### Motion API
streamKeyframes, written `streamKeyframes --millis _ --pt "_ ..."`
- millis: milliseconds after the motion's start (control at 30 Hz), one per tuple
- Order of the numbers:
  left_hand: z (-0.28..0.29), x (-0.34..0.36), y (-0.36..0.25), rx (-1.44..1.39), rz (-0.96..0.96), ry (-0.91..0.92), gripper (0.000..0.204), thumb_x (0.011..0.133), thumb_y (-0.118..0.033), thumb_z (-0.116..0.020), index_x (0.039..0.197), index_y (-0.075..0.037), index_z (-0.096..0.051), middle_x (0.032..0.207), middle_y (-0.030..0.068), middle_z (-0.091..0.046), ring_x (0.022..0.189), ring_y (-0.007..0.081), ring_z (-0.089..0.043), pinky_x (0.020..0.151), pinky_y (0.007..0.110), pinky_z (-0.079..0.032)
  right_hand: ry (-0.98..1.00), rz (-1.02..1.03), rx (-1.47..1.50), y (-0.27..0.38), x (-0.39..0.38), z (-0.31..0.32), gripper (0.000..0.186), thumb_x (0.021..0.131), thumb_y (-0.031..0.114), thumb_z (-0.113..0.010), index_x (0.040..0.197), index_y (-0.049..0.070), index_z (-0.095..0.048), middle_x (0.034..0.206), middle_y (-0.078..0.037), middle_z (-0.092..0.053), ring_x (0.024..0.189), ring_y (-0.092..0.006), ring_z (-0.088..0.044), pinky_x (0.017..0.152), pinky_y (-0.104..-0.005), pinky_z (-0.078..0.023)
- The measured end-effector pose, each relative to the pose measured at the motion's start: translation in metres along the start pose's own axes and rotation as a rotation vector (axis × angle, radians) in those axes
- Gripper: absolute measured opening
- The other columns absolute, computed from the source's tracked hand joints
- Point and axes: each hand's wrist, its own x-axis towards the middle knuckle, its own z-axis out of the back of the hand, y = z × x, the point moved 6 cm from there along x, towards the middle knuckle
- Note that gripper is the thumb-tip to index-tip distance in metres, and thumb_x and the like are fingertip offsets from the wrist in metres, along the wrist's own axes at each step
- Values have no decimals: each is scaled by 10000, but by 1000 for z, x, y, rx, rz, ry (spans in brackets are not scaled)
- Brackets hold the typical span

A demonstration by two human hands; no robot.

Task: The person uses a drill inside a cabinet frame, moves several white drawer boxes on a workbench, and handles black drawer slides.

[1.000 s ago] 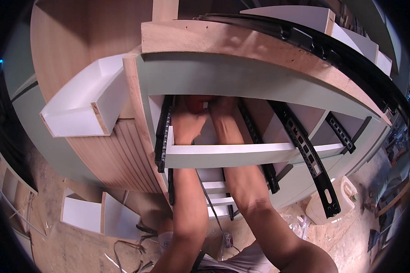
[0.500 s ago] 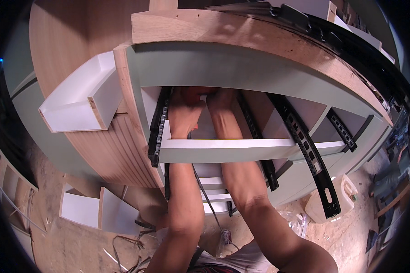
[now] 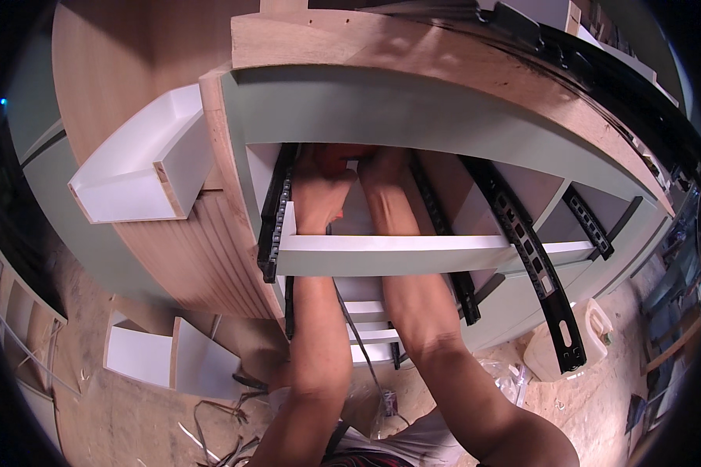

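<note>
Both forearms pass up behind a pale green crosspiece (image 3: 393, 261) into an opening of the cabinet (image 3: 335, 105). My left hand (image 3: 323, 191) is closed round a red power tool (image 3: 341, 154), mostly hidden by the hand and the cabinet's upper panel. From below this hand a black cord (image 3: 356, 331) hangs down between my arms. My right hand (image 3: 383, 167) is beside the tool's far end, its fingers hidden in shadow. A black drawer slide (image 3: 276, 222) runs along the opening's left wall, close to my left hand. Another slide (image 3: 432, 198) lies right of my right hand.
A long black slide (image 3: 533, 261) sticks out toward me on the right. White drawer boxes stand at the left, one by the cabinet (image 3: 132, 175) and one on the floor (image 3: 140, 354). A plastic jug (image 3: 561, 350) stands at lower right. Loose straps (image 3: 218, 432) lie on the floor.
The view has shifted slightly, and the cabinet's top edge sits a little higher in the picture. My hands stay in the same opening, the left still closed round the red power tool.
</note>
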Motion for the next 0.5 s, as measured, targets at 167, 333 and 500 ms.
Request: streamKeyframes --millis 167,333,500 --pt "7 -6 -23 -18 199 91 518 694 -133 -711 1186 -12 -604 884 162 -699 526 249 -648 427 347 -535 6 -2 2 1 2 0 270 1016 291 -591 1121 42 -599 1059 -53 -625 907 -162 -622 778 -355 -529" --pt "15 -8 -28 7 252 89 604 687 -172 -745 1251 -36 -577 899 169 -692 475 251 -625 384 340 -507 14 -21 15 -3 -1 -3 273 1017 294 -589 1125 43 -597 1060 -53 -623 910 -160 -620 780 -355 -528" --pt "7 -4 -25 43 212 108 694 693 -259 -748 1327 -64 -545 878 202 -714 572 354 -687 550 417 -592 20 -17 8 1 5 -1 277 1017 296 -587 1129 43 -595 1061 -53 -622 913 -159 -619 783 -355 -527"
